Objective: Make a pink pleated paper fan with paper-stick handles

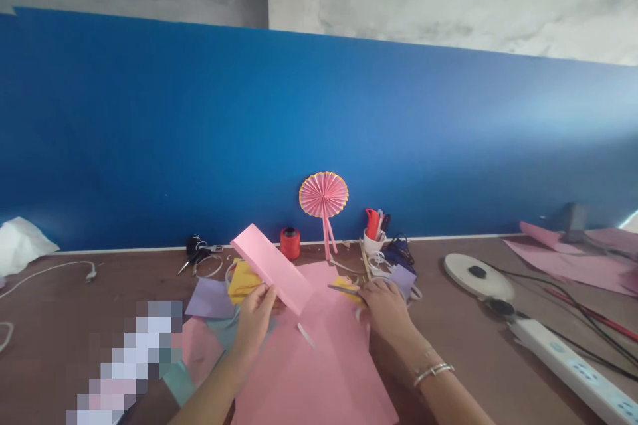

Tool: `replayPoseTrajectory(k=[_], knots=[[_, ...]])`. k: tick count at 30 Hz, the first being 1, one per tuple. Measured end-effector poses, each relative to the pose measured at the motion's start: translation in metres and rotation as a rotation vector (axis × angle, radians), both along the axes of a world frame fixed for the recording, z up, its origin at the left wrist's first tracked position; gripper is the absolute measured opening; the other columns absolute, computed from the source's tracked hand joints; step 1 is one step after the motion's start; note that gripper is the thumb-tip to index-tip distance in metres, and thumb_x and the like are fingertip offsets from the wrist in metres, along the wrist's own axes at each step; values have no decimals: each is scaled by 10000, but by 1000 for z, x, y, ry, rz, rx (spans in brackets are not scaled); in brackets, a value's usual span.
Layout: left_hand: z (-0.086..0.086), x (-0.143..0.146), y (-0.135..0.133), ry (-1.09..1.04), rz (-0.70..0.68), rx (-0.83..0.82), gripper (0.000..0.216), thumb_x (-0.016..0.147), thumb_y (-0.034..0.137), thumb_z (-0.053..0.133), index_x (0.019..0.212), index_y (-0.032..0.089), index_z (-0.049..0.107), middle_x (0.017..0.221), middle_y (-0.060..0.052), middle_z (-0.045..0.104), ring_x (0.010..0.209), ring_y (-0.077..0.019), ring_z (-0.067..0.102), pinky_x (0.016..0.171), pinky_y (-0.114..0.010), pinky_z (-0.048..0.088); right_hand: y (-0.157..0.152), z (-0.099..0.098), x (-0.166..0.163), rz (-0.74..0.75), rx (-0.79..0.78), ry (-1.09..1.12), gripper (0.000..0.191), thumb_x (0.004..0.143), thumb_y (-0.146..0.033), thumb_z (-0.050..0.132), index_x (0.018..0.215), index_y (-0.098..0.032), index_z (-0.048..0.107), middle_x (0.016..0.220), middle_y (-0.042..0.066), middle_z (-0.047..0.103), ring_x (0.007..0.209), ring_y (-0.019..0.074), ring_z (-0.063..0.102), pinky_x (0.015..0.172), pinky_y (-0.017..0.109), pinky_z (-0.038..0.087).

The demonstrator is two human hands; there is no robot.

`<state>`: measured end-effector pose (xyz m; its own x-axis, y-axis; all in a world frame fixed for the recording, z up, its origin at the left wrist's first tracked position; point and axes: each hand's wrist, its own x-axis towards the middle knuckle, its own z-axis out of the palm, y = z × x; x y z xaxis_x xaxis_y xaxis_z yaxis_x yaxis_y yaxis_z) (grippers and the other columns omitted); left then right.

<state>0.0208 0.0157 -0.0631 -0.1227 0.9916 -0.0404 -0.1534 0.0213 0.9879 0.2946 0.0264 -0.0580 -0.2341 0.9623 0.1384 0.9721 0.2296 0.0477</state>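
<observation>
My left hand (258,313) pinches the lower edge of a folded pink paper strip (273,269), which tilts up to the left. My right hand (385,305) is closed around a pair of scissors (343,289); the blades point left towards the strip, apart from it, and the handles are hidden by the fingers. Beneath both hands lies a large pink sheet (319,378), with a thin white paper sliver (306,335) on it. Yellow paper (242,280) sits behind my left hand. A round pleated pink paper fan (323,195) with a yellow rim leans against the blue panel.
Behind are a red thread spool (290,244) and a white cup (373,244) of pens. Purple paper (209,297) and black-handled keys or tools (197,249) lie left. To the right are a white disc (471,273), a power strip (568,365), cables and pink sheets (563,262).
</observation>
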Motion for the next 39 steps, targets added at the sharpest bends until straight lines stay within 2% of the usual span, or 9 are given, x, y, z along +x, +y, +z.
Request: replayPoseTrajectory(k=[6,10,15,18,21,26,32,35,39], knots=[[-10,2,0,8,-39,38,357,698,517,613,688,160,622,635,-28,674,613,-192,635,585,-269,508,-12,7,-4,-67,-30,-29,202,814,-223,542,940,-183,695,949,112,675,962,282,508,750,357,258],[-13,3,0,29,-56,64,361,699,521,614,658,162,613,599,-19,650,586,-191,618,579,-271,499,-11,5,-1,-57,-23,4,264,813,-140,512,1019,-182,672,929,112,688,918,260,528,724,340,274],[-12,3,-2,76,-47,66,364,715,523,605,660,164,623,616,-27,653,612,-199,617,584,-267,492,-5,-2,7,9,54,58,240,778,-108,522,924,-183,697,826,112,692,823,256,552,690,332,294],[-11,3,-3,74,-33,65,365,705,526,616,655,165,636,606,-22,651,606,-194,613,582,-264,491,-3,-6,8,29,127,76,313,724,-49,530,968,-179,676,880,113,686,855,267,546,716,340,310],[-11,3,-3,39,-31,59,353,693,515,633,663,163,644,614,-24,660,604,-193,622,584,-268,500,-3,-8,8,23,194,130,338,747,-59,511,1036,-172,647,940,115,676,890,268,541,746,349,334],[-10,3,-3,4,-8,32,337,684,492,645,699,155,660,637,-33,673,622,-197,633,579,-274,518,0,-6,11,37,262,336,373,800,-107,443,1135,-172,594,1028,96,658,943,245,538,773,345,381],[-7,4,-6,-6,2,34,343,683,494,645,711,154,669,661,-35,681,626,-193,626,594,-279,521,1,-6,9,15,310,530,293,730,-148,478,984,-157,625,872,83,667,838,234,574,740,349,424],[-6,4,-7,-12,5,30,331,681,483,652,709,154,670,667,-41,687,633,-196,630,593,-270,511,-4,-3,2,8,335,733,264,729,-180,496,970,-161,602,875,88,657,847,236,583,740,355,448],[-6,3,-6,-48,-6,33,308,693,463,653,721,157,673,699,-43,698,637,-187,633,594,-259,503,-13,1,-16,94,139,1172,237,808,-286,509,1026,-195,521,945,88,642,840,203,604,715,332,481]])
